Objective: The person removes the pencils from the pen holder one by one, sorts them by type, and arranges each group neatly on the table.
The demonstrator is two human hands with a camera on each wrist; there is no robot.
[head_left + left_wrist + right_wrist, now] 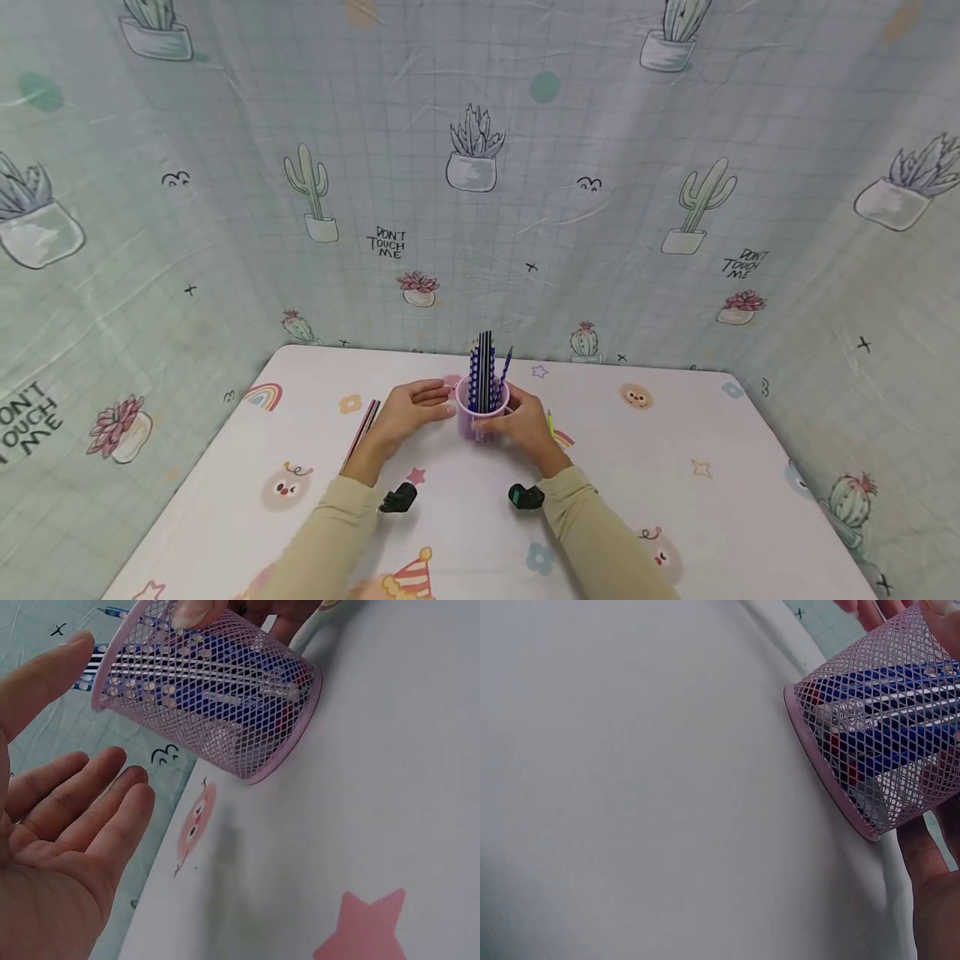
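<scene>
A pink mesh pencil cup (467,425) stands near the middle of the table, holding several pencils (482,367), some blue with pale dots and some black-and-white striped. My right hand (529,423) grips the cup from its right side, thumb across the near wall and fingers behind it. On the other side is my left hand (411,413), its fingers extended and spread beside the cup. In the left wrist view, the left palm and fingers (112,817) hold nothing, and the thumb lies close to the cup's rim (99,694).
Left of the left hand, a few dark and red pencils (362,433) lie on the white patterned table (645,467). Partly hidden beyond the right wrist is a thin yellow-green item (551,422). A cactus-print curtain (517,225) hangs behind and beside the table.
</scene>
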